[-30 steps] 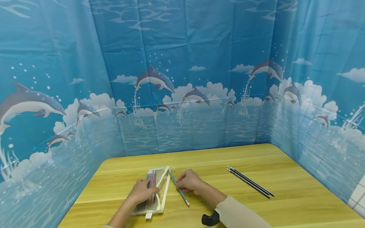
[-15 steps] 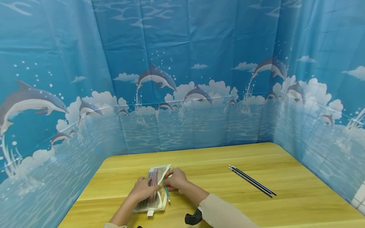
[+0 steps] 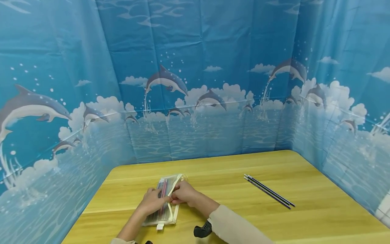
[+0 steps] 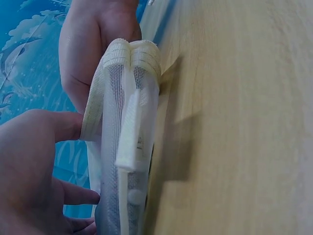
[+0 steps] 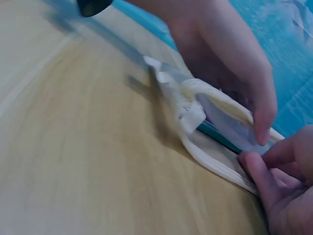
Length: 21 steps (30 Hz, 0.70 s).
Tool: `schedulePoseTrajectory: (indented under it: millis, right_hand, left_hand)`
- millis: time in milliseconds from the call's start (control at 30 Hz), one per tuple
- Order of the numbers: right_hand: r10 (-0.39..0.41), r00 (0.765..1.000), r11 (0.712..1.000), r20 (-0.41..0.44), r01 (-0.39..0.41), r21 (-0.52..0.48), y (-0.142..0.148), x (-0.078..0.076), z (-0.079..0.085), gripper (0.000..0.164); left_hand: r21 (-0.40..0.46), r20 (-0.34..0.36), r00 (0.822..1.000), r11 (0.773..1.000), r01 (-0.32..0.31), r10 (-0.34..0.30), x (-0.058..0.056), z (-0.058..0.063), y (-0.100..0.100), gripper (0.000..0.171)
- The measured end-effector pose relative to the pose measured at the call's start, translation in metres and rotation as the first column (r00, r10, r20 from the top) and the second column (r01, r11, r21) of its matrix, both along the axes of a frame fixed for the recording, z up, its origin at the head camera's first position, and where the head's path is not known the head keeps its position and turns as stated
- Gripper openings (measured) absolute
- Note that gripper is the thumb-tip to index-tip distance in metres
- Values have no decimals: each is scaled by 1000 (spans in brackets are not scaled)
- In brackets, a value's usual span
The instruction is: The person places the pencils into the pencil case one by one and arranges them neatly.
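A see-through mesh pencil case [image 3: 166, 218] with cream zip edging lies on the table, several pencils [image 3: 164, 188] showing through it. My left hand [image 3: 152, 202] lies over its near side and grips the rim of the opening, thumb hooked at the edging [image 4: 93, 110] and fingers against the mesh. At the open side, my right hand [image 3: 183, 193] has its fingertips inside the gap. A teal pencil [image 5: 220, 135] lies within the opening in the right wrist view, its end running under the right thumb [image 5: 257, 166]. The hand hides that end.
Several dark pencils [image 3: 269, 191] lie side by side on the wooden table [image 3: 231, 189] to the right. A blue dolphin-print curtain [image 3: 195, 135] stands behind the table and along its sides. A black wrist mount [image 3: 202, 230] sticks out below the right sleeve.
My right hand has moved left to the case's opening, taking the teal pencil from outside it to within. The left hand stays on the case.
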State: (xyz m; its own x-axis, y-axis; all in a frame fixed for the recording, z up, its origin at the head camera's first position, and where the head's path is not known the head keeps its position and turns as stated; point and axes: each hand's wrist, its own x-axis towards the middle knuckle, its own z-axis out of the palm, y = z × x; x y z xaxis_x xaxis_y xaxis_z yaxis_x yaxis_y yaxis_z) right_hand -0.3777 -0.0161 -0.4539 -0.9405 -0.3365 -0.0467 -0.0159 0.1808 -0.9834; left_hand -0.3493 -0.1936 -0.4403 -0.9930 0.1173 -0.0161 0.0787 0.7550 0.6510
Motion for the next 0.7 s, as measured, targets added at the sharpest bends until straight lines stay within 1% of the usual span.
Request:
schedulePoseTrajectory:
  millis: [67, 133, 267, 367, 433, 533, 600, 700]
  right_hand:
    - [48, 998, 998, 48, -46, -45, 2, -3, -1, 12]
    - [88, 993, 994, 81, -83, -74, 6, -5, -2, 18]
    - [154, 983, 985, 105, -145, -91, 15, -8, -2, 35]
    - [180, 977, 981, 114, -169, -100, 23, -9, -3, 45]
    - [186, 975, 979, 121, -173, -110, 28, -9, -2, 46]
    - [178, 976, 980, 121, -166, -108, 33, -7, 1, 42]
    - [155, 981, 985, 119, -144, -96, 35, -7, 3, 39]
    - [119, 987, 992, 108, -114, -51, 37, -6, 5, 36]
  left_hand:
    - [4, 2, 1000, 1000, 1, -1, 0, -1, 0, 85]
    - [4, 2, 1000, 1000, 0, 0, 0, -2, 0, 85]
    - [10, 6, 1000, 1000, -6, 6, -1, -4, 0, 85]
    - [4, 7, 1000, 1000, -12, 12, -2, -4, 0, 85]
    - [-5, 7, 1000, 1000, -15, 15, -1, -3, 0, 86]
    - [-15, 8, 1000, 1000, -23, 23, -1, -1, -1, 86]
    - [-14, 9, 1000, 1000, -24, 24, -1, 0, -1, 87]
    - [-4, 11, 1000, 1000, -22, 22, -2, -1, -1, 88]
